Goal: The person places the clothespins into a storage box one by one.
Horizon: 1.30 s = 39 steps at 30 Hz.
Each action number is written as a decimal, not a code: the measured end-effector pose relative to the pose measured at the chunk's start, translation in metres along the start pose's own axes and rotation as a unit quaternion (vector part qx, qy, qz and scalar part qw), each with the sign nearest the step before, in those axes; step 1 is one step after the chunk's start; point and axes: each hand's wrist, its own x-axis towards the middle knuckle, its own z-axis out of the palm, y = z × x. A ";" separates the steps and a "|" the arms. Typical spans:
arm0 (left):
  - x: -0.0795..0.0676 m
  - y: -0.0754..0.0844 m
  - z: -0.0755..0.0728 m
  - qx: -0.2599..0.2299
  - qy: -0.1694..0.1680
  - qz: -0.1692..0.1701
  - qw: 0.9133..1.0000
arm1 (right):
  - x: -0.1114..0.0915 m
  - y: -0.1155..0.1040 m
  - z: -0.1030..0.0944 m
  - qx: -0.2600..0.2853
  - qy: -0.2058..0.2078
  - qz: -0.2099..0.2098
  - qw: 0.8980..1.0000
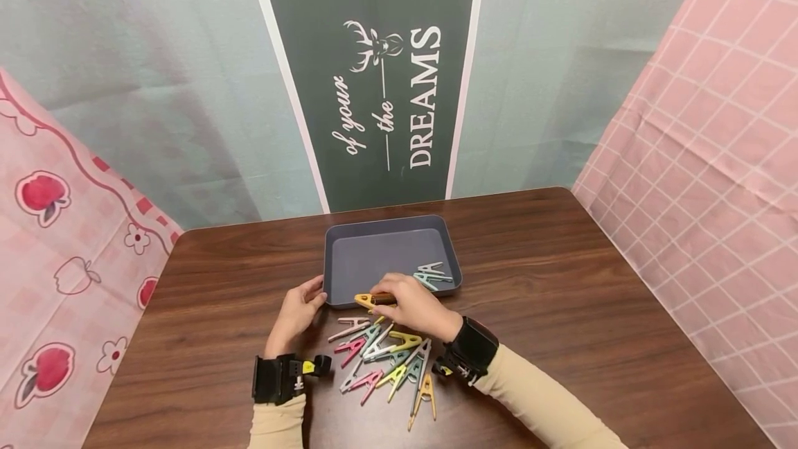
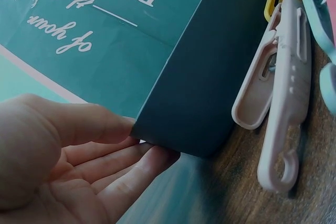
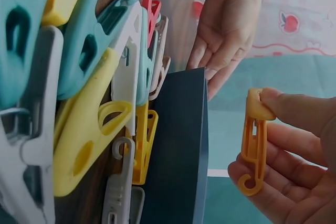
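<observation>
My right hand [image 1: 410, 302] holds an orange-yellow clothespin [image 3: 254, 145] between thumb and fingers, over the near side of a dark grey-blue tray [image 1: 330, 255]. The clothespin's hooked end shows clearly in the right wrist view. At the tray's near left corner, my left hand [image 1: 300, 310] pinches the rim, thumb [image 2: 100, 123] on top and fingers [image 2: 131, 179] below. Two or so light teal clothespins [image 1: 430, 274] lie inside the tray at its right. In front of it spreads a loose pile of clothespins in several colours, among them a pale pink one [image 2: 286, 93] and a yellow one [image 3: 86, 135].
The brown wooden table [image 1: 536, 276] carries everything. A grey-green curtain [image 1: 530, 89] with a dark lettered panel hangs behind it. Pink cloth [image 1: 704, 130] hangs at the right, and apple-patterned pink cloth [image 1: 62, 283] at the left.
</observation>
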 end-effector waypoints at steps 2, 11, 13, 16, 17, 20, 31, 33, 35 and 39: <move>0.000 0.001 0.000 -0.002 0.000 0.001 1.000 | 0.004 0.001 0.002 0.004 0.002 0.007 1.000; 0.000 0.000 0.001 -0.001 0.001 -0.001 1.000 | 0.021 0.009 0.013 0.031 0.036 0.062 0.997; 0.000 0.001 0.001 -0.003 0.001 0.001 1.000 | 0.023 0.010 0.015 0.033 0.036 0.071 0.996; 0.000 0.001 0.001 -0.002 0.003 0.001 1.000 | 0.026 0.012 0.019 0.032 0.031 0.080 0.996; 0.000 0.001 0.001 -0.003 0.004 0.000 1.000 | 0.027 0.012 0.021 0.033 0.030 0.085 0.995; 0.000 0.000 0.001 -0.004 0.006 -0.005 1.000 | 0.030 0.013 0.026 0.033 0.029 0.095 0.995; 0.001 -0.001 0.002 -0.007 0.008 -0.002 1.000 | 0.044 0.015 0.037 0.062 0.029 0.145 0.987; 0.001 0.000 0.002 -0.005 0.009 -0.002 1.000 | 0.046 0.016 0.039 0.057 0.024 0.154 0.986; 0.001 0.000 0.002 -0.004 0.008 -0.001 1.000 | 0.047 0.018 0.041 0.054 0.018 0.166 0.984; 0.001 -0.001 0.002 -0.009 0.009 -0.003 1.000 | 0.049 0.020 0.044 0.060 0.011 0.182 0.981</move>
